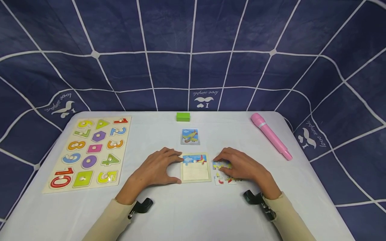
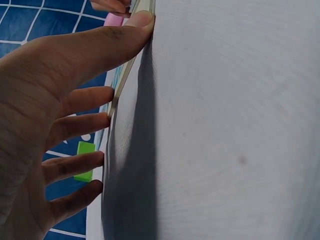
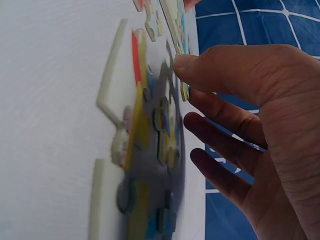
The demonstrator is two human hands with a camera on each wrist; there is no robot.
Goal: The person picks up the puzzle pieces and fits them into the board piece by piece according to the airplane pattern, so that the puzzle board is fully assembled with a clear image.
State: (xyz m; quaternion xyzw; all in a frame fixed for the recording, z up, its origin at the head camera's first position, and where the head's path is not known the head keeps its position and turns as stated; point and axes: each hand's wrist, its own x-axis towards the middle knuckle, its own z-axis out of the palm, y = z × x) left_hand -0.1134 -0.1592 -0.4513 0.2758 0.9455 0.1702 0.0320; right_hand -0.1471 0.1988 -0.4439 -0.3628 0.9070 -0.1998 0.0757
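A small wooden puzzle tray [image 1: 196, 176] lies at the table's middle, with joined blue sky pieces [image 1: 193, 158] along its far side. My left hand [image 1: 158, 167] rests at the tray's left edge. In the left wrist view its thumb [image 2: 140, 20] presses the tray's rim, while the fingers stay fairly straight. Right of the tray, my right hand [image 1: 241, 164] pinches a blue-and-yellow puzzle piece [image 1: 217, 164] between thumb and index finger. Beneath and beside that hand, several loose puzzle pieces [image 1: 219, 179] lie on the cloth, partly hidden; the right wrist view shows more pieces [image 3: 135, 125] close up.
Behind the tray lie an airplane picture card [image 1: 190, 136] and a green block [image 1: 183, 116]. A board of numbers and shapes [image 1: 90, 154] covers the table's left side. At the far right is a pink stick-like object [image 1: 271, 136]. Dark blue gridded cloth [image 1: 169, 70] hangs behind.
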